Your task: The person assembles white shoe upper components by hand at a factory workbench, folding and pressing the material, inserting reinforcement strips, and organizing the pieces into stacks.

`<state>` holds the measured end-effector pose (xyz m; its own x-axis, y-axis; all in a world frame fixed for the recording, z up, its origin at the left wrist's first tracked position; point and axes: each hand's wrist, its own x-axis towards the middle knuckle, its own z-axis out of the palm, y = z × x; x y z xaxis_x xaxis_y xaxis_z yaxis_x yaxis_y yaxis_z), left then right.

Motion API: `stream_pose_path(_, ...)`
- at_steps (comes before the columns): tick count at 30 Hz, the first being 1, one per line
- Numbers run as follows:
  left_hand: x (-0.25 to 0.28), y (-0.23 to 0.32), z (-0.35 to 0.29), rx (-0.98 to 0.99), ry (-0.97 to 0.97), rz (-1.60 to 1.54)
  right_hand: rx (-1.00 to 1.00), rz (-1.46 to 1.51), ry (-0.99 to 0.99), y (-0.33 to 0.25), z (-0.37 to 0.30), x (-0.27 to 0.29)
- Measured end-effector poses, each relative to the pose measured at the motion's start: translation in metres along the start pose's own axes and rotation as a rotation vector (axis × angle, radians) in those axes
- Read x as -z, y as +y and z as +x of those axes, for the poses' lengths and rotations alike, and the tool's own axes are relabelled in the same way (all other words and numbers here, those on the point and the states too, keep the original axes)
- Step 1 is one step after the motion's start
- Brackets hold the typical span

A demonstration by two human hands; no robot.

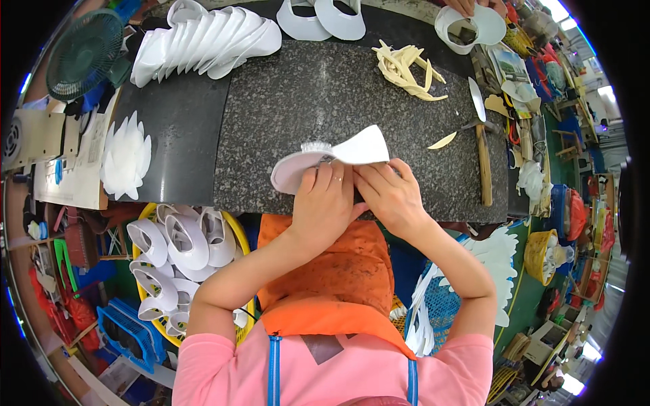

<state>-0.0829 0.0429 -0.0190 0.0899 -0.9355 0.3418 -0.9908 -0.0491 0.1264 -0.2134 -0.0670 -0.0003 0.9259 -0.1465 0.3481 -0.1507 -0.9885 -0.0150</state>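
Note:
Both of my hands are at the near edge of the dark speckled stone slab (284,115), closed on a white shoe upper (365,145). My left hand (323,203) grips its left part, where a rounded flap bends down toward the slab. Fingers of my right hand (389,193) press on its lower right edge, under the raised flaring end. My hands are close together, and the fingertips are partly hidden behind the piece. To the right on the slab lie a hammer (484,162) with a wooden handle and a single pale yellow leaf-shaped strip (442,141).
A row of nested white uppers (203,44) stands at the far left. White cut pieces (126,157) lie nearer. Cream strips (406,68) are heaped at the slab's far right. A yellow basket (240,237) holds more uppers below left. Across the table, another person's hands (474,7) hold an upper.

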Motion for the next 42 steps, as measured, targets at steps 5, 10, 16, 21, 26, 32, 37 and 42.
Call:
stream_pose_path(5, 0.011, -0.017, -0.033, -0.036, -0.048, -0.281, 0.003, -0.103, 0.001, -0.001, 0.010, 0.002)
stream_pose_path(10, 0.024, -0.024, -0.041, -0.029, -0.040, -0.306, -0.037, -0.285, -0.023, -0.007, 0.019, -0.009)
stream_pose_path(16, 0.036, -0.035, -0.044, 0.123, 0.146, -0.497, -0.004, -0.190, 0.062, 0.004, 0.027, -0.006)
stream_pose_path(21, 0.038, -0.060, -0.045, 0.192, 0.340, -0.106, 0.020, 0.087, 0.117, 0.020, 0.036, -0.005)
stream_pose_path(26, 0.053, -0.072, -0.014, 0.100, 0.469, -0.064, -0.005, 0.469, 0.119, 0.017, 0.038, 0.001)
stream_pose_path(32, 0.050, -0.069, 0.010, -0.160, 0.529, 0.042, -0.149, 0.332, 0.289, -0.010, 0.057, 0.020)
stream_pose_path(37, 0.065, -0.065, 0.021, -0.019, 0.399, -0.493, -0.135, 0.574, 0.303, -0.002, 0.052, 0.032)
stream_pose_path(42, 0.059, -0.073, 0.029, 0.564, -0.045, -1.765, -0.740, 1.574, 0.153, 0.006, 0.043, 0.026)
